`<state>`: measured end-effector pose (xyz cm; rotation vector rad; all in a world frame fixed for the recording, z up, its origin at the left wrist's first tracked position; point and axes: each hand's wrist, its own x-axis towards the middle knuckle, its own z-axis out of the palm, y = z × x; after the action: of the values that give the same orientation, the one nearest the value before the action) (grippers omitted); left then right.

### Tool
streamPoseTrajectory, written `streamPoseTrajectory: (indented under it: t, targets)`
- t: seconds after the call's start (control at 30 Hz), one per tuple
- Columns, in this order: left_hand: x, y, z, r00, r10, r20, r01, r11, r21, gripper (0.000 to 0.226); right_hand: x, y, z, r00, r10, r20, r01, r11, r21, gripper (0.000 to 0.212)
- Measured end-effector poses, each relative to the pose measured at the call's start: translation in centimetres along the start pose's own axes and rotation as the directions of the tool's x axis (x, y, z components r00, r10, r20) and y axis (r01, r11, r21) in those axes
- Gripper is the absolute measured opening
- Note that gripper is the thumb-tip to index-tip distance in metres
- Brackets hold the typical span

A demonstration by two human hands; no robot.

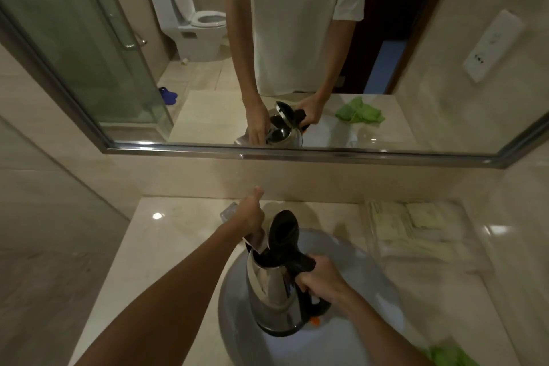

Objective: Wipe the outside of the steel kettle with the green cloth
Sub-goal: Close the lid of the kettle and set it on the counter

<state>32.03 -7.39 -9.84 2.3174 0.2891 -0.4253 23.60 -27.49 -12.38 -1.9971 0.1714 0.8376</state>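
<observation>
The steel kettle point(273, 291) has a black handle and base, and its black lid stands open. It hangs tilted over the white sink point(377, 264). My right hand point(322, 279) grips the kettle's handle. My left hand point(251, 214) reaches past the kettle's spout and is closed on the steel faucet point(228, 211), thumb up. The green cloth point(450, 355) lies crumpled on the counter at the bottom right, apart from both hands. I cannot tell whether water is running.
A wide mirror point(297, 68) above the counter reflects the person, the kettle and the cloth. A clear tray of packets point(416, 232) sits on the counter's back right. The beige counter point(166, 246) extends left. A wall socket point(493, 44) is at the right.
</observation>
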Motion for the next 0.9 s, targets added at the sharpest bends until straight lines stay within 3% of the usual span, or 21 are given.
streamPoseTrajectory:
  t: [0.1,0.2,0.3,0.4,0.53,0.6,0.7,0.8,0.9]
  targets:
    - [0.7,0.1,-0.3,0.999,0.034,0.005,-0.034,0.994,0.104,0.054,0.0,0.2,-0.1,1.000,0.015,-0.001,-0.015,0.999,0.029,0.017]
    - [0.0,-0.3,-0.5,0.998,0.059,0.000,-0.059,0.998,0.023,0.054,-0.1,0.3,-0.3,1.000,0.029,0.007,-0.029,0.998,0.057,0.020]
    - [-1.5,-0.9,-0.5,0.985,0.099,-0.143,-0.122,0.979,-0.161,0.040,-0.3,0.3,-0.3,0.999,0.045,0.000,-0.045,0.998,0.053,0.021]
    - [-3.4,-2.6,-0.5,0.944,0.040,-0.329,-0.144,0.943,-0.299,0.012,-0.5,0.3,-0.4,0.999,0.039,0.001,-0.039,0.998,0.053,0.020]
    - [-6.9,-5.4,0.4,0.910,-0.057,-0.411,-0.107,0.925,-0.364,0.006,-0.9,0.5,-0.1,0.999,0.033,0.007,-0.033,0.997,0.065,0.020]
    - [-8.3,-6.9,1.2,0.927,-0.169,-0.335,0.032,0.925,-0.380,0.011,-0.9,0.5,0.1,1.000,0.026,0.007,-0.026,0.997,0.068,0.019]
    - [-9.6,-8.6,2.4,0.970,-0.234,-0.058,0.202,0.920,-0.337,0.019,-1.0,0.4,0.5,1.000,0.020,0.013,-0.021,0.998,0.061,0.019]
    - [-10.3,-8.6,3.3,0.974,-0.144,0.174,0.200,0.906,-0.372,0.021,-1.1,0.2,1.0,1.000,0.016,0.007,-0.017,0.998,0.068,0.018]
    - [-10.7,-8.0,3.4,0.973,-0.079,0.215,0.171,0.875,-0.452,0.016,-1.3,0.2,1.2,0.999,0.038,-0.005,-0.038,0.997,0.072,0.020]
